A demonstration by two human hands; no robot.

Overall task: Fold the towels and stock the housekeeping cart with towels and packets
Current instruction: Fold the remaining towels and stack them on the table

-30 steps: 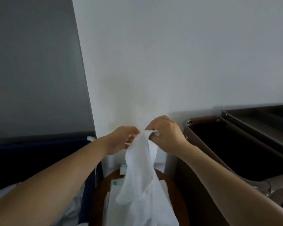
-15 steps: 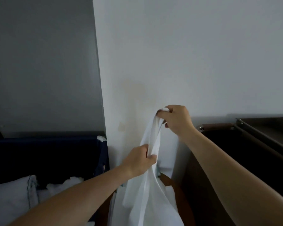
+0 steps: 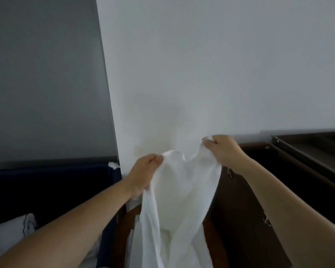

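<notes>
No text, label, brand, number or sign legible anywhere in view.
</notes>
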